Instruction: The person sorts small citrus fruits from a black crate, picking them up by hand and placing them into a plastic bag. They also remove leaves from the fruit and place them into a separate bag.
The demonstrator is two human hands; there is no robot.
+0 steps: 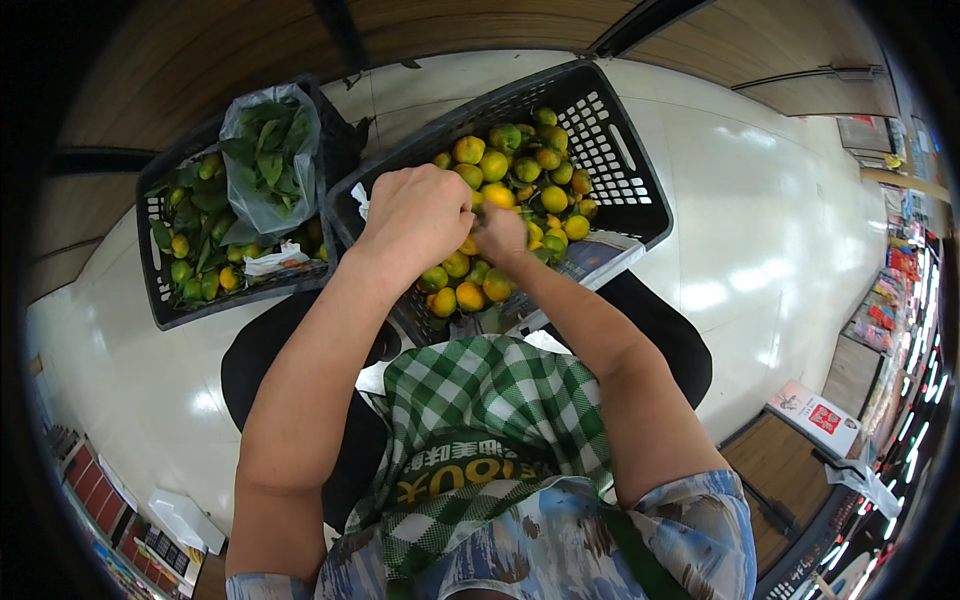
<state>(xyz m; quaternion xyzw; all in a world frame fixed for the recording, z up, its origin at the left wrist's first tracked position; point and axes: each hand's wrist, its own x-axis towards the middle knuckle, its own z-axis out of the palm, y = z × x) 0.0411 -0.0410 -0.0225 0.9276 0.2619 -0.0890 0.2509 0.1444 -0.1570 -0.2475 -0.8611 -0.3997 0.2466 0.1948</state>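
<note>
My left hand (424, 206) is over a black plastic crate (654, 221), with its fingers curled inward and its back turned up. Right beside it is my right hand (501, 231), bent at the wrist and blurred. The fingertips of both hands meet above the fruit. A bit of green shows between them, but whatever they may be gripping is mostly hidden. Green-and-yellow mandarins (470, 296) fill the middle of the crate, around and below my hands. Printed paper (592, 259) lines the crate's near side.
A second black crate (240, 289) on the left holds leafy mandarins (181, 246) and a clear plastic bag (247, 202) of green leaves (274, 154). Wooden cabinet fronts (480, 26) stand behind both crates. Loose leaves (410, 64) lie on the tiled floor (720, 195).
</note>
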